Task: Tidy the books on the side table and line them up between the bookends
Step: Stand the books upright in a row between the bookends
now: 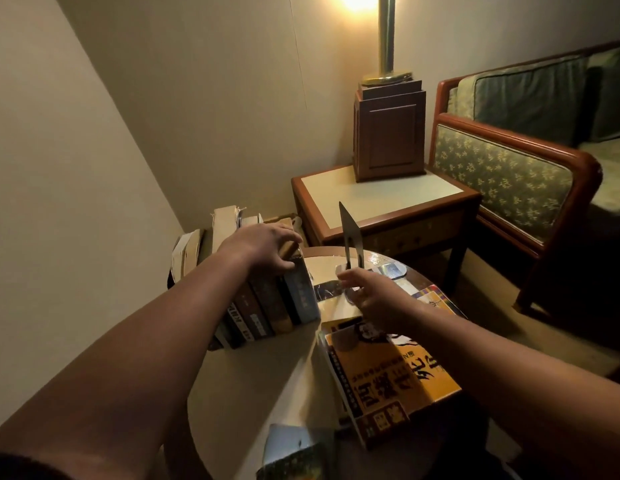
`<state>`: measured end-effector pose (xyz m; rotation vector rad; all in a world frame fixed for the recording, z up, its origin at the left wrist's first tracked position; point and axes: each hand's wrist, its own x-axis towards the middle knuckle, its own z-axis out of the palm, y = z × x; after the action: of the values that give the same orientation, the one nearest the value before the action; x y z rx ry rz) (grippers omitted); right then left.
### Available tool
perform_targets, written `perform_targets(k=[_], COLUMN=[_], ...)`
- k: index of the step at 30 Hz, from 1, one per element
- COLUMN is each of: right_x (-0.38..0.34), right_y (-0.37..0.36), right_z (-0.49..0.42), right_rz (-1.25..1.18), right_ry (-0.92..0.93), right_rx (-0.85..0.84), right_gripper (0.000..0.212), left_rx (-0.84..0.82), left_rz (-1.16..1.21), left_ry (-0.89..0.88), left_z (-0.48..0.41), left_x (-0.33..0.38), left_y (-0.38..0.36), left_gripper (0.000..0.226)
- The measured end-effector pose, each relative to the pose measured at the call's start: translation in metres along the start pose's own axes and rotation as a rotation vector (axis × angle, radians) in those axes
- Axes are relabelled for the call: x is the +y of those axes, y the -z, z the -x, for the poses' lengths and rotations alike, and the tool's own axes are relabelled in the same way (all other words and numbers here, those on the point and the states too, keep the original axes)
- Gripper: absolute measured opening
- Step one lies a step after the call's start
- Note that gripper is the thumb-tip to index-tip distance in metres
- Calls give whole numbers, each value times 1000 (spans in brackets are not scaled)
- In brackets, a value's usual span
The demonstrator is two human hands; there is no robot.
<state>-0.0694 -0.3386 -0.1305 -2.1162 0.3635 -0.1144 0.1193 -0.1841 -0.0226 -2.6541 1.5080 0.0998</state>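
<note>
A row of upright books (267, 306) stands on the round side table (253, 386), spines toward me, leaning a little left. My left hand (267, 245) grips the top of the rightmost books in the row. A metal bookend (350, 237) stands upright to the right of the row, with a gap between them. My right hand (374, 296) hovers just in front of the bookend's foot, fingers loosely spread, holding nothing. A yellow book (395, 368) lies flat on a small stack at the table's right. A pale blue book (294, 452) lies at the near edge.
More worn books (225, 226) stand behind the row near the wall. A square wooden end table (388, 199) with a lamp base (388, 133) stands behind the round table. A green patterned armchair (509, 168) is on the right. The wall (76, 168) runs close on the left.
</note>
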Motion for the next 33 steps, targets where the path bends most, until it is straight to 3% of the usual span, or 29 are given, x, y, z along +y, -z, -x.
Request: perform_targets(k=[6, 12, 18, 24, 33], right_x=[29, 52, 56, 62, 51], right_y=[56, 68, 66, 55, 69], right_z=[61, 99, 92, 73, 74], right_rz=[295, 378, 292, 365, 405], right_ry=[-46, -408, -405, -439, -433], right_rx=[148, -52, -16, 121, 64], right_gripper=[37, 84, 90, 85, 80], left_rx=[6, -7, 5, -12, -7], left_rz=[20, 1, 1, -10, -20], left_ry=[41, 39, 37, 40, 42], left_z=[5, 7, 7, 5, 6], left_x=[4, 11, 11, 9, 8], left_y=[-1, -3, -1, -4, -5], left_gripper=[63, 65, 66, 66, 67])
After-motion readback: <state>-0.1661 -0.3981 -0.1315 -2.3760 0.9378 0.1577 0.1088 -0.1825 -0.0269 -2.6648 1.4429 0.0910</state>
